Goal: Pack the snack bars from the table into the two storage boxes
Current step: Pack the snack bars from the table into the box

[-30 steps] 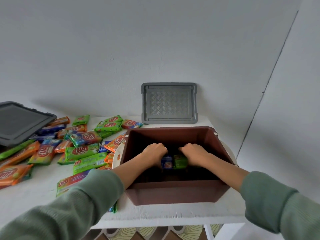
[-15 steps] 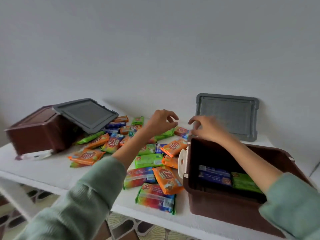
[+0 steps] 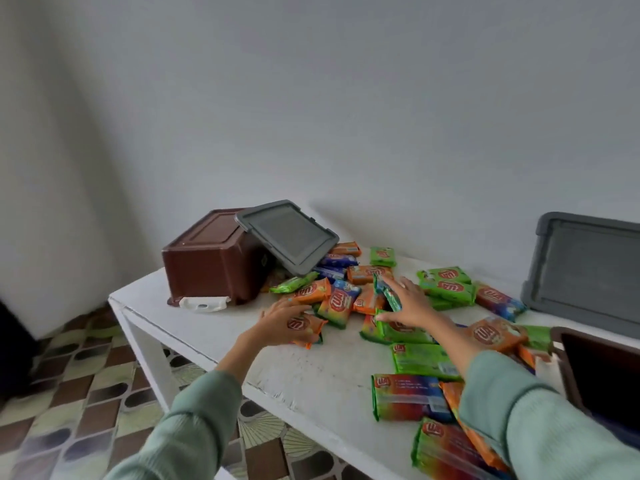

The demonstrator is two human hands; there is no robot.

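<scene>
Several snack bars in orange, green and blue wrappers lie scattered on the white table (image 3: 311, 379). My left hand (image 3: 277, 325) grips an orange snack bar (image 3: 306, 325) at the pile's near left edge. Reaching into the middle of the pile, my right hand (image 3: 414, 306) pinches a blue-green snack bar (image 3: 386, 292) that stands tilted up between its fingers. One brown storage box (image 3: 207, 265) lies overturned at the far left. The other brown storage box (image 3: 595, 372) stands open at the right edge, its inside dark and mostly out of frame.
A grey lid (image 3: 287, 237) leans on the overturned box. A second grey lid (image 3: 585, 268) leans on the wall at the right. A white latch (image 3: 204, 303) lies at the overturned box's foot. Patterned floor tiles show past the table's left edge.
The view swung left, away from the open box. Both hands left the box rim and reached down into the pile, each taking hold of a bar.
</scene>
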